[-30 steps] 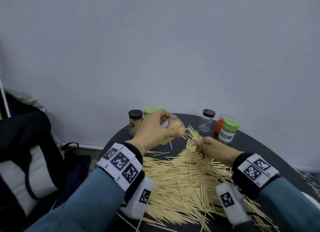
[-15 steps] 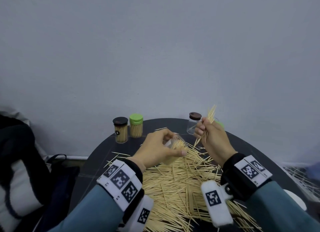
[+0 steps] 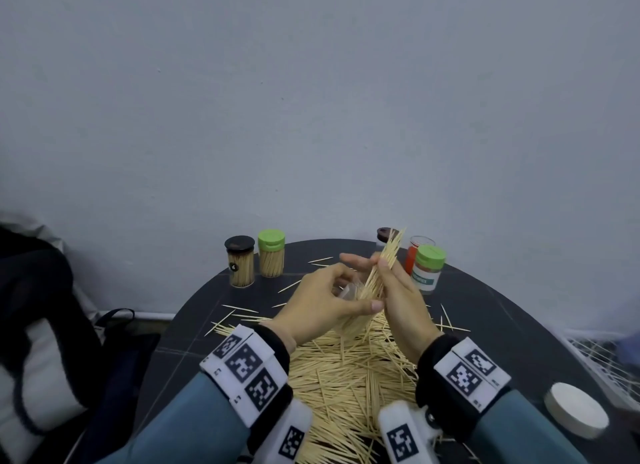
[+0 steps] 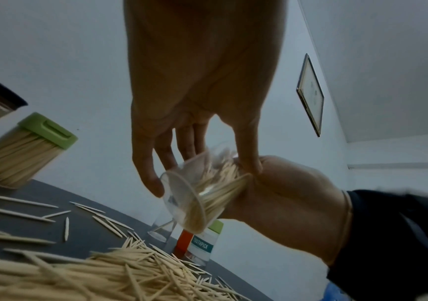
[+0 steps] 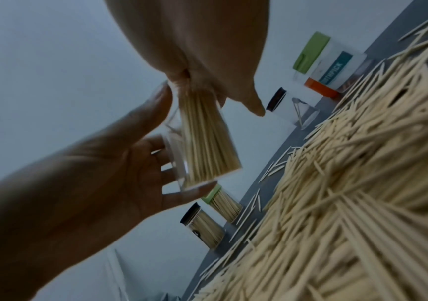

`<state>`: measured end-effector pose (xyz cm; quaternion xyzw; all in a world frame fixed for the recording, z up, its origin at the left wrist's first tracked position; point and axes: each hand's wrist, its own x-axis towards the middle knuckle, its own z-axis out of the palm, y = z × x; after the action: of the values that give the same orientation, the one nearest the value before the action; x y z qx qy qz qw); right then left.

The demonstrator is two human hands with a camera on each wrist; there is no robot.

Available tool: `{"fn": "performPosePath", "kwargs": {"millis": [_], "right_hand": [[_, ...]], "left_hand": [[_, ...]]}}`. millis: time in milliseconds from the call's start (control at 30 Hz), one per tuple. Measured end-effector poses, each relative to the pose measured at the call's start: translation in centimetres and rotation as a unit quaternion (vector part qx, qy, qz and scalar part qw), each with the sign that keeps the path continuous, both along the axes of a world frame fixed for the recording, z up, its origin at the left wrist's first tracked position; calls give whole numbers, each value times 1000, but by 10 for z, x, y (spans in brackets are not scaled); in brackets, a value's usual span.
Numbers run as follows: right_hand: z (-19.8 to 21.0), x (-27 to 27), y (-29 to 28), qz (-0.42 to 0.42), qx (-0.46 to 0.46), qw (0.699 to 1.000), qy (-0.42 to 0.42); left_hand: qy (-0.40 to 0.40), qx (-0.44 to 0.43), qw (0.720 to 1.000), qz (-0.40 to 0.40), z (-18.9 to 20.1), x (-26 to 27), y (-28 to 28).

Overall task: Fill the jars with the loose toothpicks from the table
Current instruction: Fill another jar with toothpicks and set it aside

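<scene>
Two full jars stand at the far left of the table (image 3: 194, 325): one with a black lid (image 3: 239, 262) and one with a green lid (image 3: 271, 254). Both are upright and shut.

Next comes the left hand (image 3: 320, 306). Its fingers and thumb curl round a clear jar (image 4: 202, 189) and hold it up in the air above the pile (image 3: 349, 377) of loose toothpicks. The jar is tipped. Its long way runs slanting, with the open mouth up and away from the person and the flat bottom down and toward the person. It looks about half full.

Right beside it is the right hand (image 3: 403, 306). Its thumb and fingers pinch a bunch (image 3: 382, 266) of toothpicks near the middle. The sticks lie side by side. Their long way runs the same slant as the jar. The low ends are already in the mouth and the top ends stick up past the fingers.

I think the step now is sliding this bunch in. To do it well, keep the sticks in line with the jar, keep the jar tipped so they slide down one wall, and let go only when the ends are deep inside. A loose pinch could let some fall back on the pile.

Far right stand a nearly empty brown-lid jar (image 5: 285, 106), an orange jar (image 3: 414, 256) and a labelled green-lid jar (image 3: 427, 268).
</scene>
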<state>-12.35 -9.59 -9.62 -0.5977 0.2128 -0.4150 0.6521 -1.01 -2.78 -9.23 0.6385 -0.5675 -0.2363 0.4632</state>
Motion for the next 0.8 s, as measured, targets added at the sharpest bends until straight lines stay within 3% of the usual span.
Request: {"fn": "performPosePath", "kwargs": {"millis": [233, 500, 800], "right_hand": [[-5, -4, -5, 22, 14, 994, 106], [3, -7, -3, 71, -11, 994, 87], [15, -15, -3, 24, -30, 998, 54]], "left_hand": [[38, -15, 999, 16, 3, 4, 1], [10, -16, 1000, 11, 1, 4, 0], [-4, 3, 1000, -8, 4, 0, 3]]}}
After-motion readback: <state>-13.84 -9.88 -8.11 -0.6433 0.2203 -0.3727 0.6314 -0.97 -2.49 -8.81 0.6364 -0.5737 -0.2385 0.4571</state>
